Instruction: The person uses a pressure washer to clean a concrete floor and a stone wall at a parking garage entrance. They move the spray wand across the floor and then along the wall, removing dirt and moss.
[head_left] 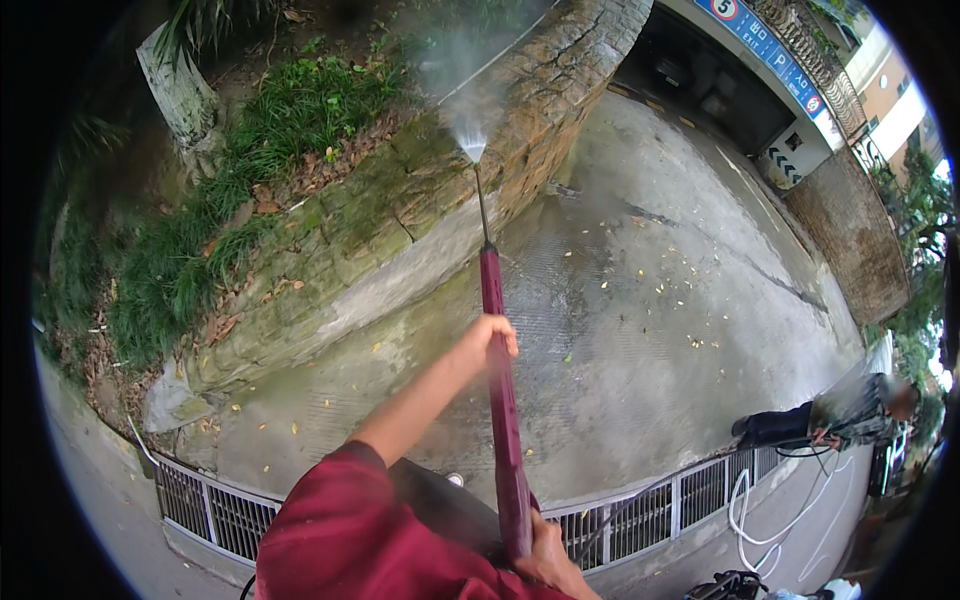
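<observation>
A long maroon pressure washer gun (pixel 508 440) runs up the middle of the view. My left hand (pixel 490 335) wraps round its front part, with the arm stretched out in a dark red sleeve. Close to my body, my right hand (pixel 548 552) grips the rear end; some of its fingers are hidden behind the gun. From the front juts a thin metal lance (pixel 483 205). White water spray (pixel 470 138) fans out of its tip toward the top of the mossy stone wall (pixel 425 185), and mist hangs over it.
A grated drain (pixel 650 515) crosses the wet concrete ramp (pixel 670 290). At the right, another person (pixel 850 412) handles a dark hose; a white hose (pixel 745 520) lies looped nearby. Grass (pixel 300 115) and a white-painted trunk (pixel 180 85) stand left; a garage entrance (pixel 720 85) opens beyond.
</observation>
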